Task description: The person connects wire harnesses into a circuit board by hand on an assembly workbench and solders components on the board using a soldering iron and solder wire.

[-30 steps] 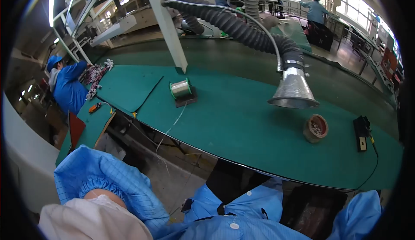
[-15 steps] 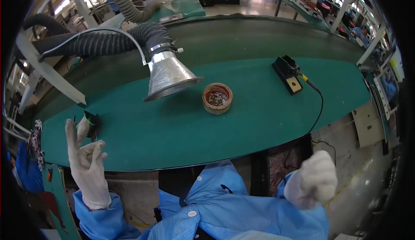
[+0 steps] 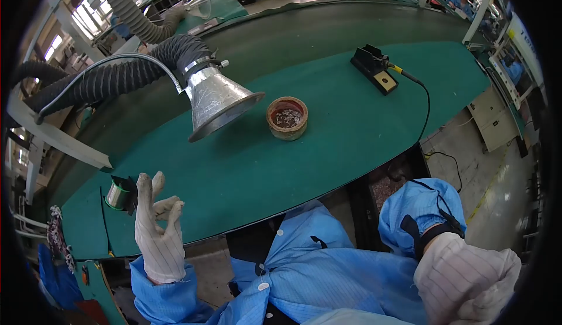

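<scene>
My left hand (image 3: 161,231), in a white striped glove, is upright at the front edge of the green mat, just right of the wire spool (image 3: 116,196). Its thumb and a finger are pinched together, while other fingers point up; whatever lies between the tips is too small to see. At the lower right, my right hand (image 3: 468,278), also gloved, is closed beyond the table's front edge, its contents hidden. A dark strap (image 3: 436,231) circles that wrist. The round pot (image 3: 287,118) with bits inside sits on the mat.
The metal fume hood (image 3: 219,102) hangs from a black hose (image 3: 117,79) left of the pot. A black iron stand (image 3: 369,67) with a corded tool is at the back right of the green table (image 3: 328,149). A white post (image 3: 64,140) stands at left.
The view has swung right. Both gloved hands have come into sight since the first frame. Since the second, my right hand has moved lower and farther right, and its wrist strap now shows.
</scene>
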`<state>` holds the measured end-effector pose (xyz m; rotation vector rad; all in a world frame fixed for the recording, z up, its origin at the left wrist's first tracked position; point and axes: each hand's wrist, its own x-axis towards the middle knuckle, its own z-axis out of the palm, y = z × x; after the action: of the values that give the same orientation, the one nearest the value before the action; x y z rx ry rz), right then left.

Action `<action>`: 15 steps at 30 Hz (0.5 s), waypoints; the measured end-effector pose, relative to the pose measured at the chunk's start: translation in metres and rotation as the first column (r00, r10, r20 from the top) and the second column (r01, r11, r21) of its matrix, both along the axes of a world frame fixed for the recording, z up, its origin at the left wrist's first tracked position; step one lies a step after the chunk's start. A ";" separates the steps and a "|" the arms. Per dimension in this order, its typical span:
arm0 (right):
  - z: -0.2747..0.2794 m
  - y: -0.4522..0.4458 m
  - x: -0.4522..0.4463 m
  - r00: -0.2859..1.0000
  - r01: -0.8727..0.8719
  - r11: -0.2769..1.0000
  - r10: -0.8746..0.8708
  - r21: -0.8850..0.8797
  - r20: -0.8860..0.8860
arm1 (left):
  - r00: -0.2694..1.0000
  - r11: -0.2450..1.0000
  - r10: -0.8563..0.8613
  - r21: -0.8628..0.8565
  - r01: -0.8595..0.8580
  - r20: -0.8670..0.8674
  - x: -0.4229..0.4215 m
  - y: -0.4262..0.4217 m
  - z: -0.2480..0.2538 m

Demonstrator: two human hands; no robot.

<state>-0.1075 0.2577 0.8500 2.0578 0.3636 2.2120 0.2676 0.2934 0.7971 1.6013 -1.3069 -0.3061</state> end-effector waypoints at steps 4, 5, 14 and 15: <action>0.003 0.012 0.004 1.000 0.014 1.000 -0.014 -0.020 -0.004 | 0.997 0.995 0.075 0.059 -0.075 0.008 0.008 0.015 -0.002; 0.004 0.015 0.004 1.000 0.022 1.000 -0.022 -0.021 -0.008 | 0.994 0.992 0.104 0.069 -0.106 0.035 0.010 0.018 -0.003; 0.006 0.023 0.004 0.999 -0.041 0.999 0.041 0.019 -0.023 | 0.980 0.987 -0.134 0.108 0.118 0.149 0.002 0.010 -0.025; 0.002 0.019 0.000 0.997 -0.071 0.997 0.072 0.041 -0.015 | 0.953 0.976 -0.203 0.120 0.179 0.224 -0.003 0.004 -0.026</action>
<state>-0.1078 0.2771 0.8519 2.1167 0.4028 2.2628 0.2649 0.2975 0.7709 1.6330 -1.6576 -0.3101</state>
